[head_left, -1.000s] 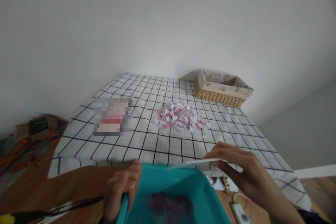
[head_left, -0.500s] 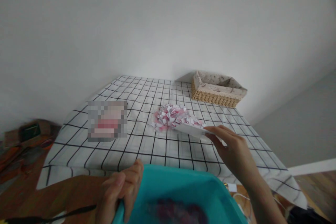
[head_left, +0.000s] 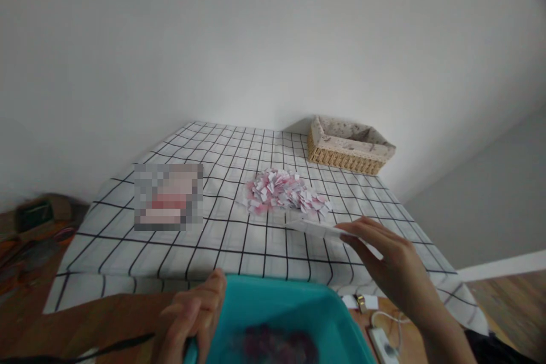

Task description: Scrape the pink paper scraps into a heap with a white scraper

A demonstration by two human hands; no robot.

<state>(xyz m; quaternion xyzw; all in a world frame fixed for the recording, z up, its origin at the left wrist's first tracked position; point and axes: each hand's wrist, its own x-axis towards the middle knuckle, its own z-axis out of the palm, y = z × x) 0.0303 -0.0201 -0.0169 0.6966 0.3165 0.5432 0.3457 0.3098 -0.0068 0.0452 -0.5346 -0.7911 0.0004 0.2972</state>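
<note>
My left hand (head_left: 196, 313) is closed round the left rim of a teal plastic bin (head_left: 285, 290), which stands below the table's front edge. Dark reddish contents, blurred, lie inside the bin. My right hand (head_left: 384, 247) pinches a thin white sheet, paper or card (head_left: 315, 229), by its right end, over the checked tablecloth. Just beyond the sheet sits a heap of small white and pink paper scraps (head_left: 284, 190). A narrow gap of cloth shows between sheet and heap.
A wicker basket with a cloth lining (head_left: 350, 148) stands at the back right by the wall. On the left of the checked cloth (head_left: 222, 239) lies a pixelated item (head_left: 168, 197). A white power strip (head_left: 381, 344) with a cord is under the table's right side.
My right hand has drawn the white sheet back from the heap, toward me. The bin and my left hand appear slightly lower and further left in view.
</note>
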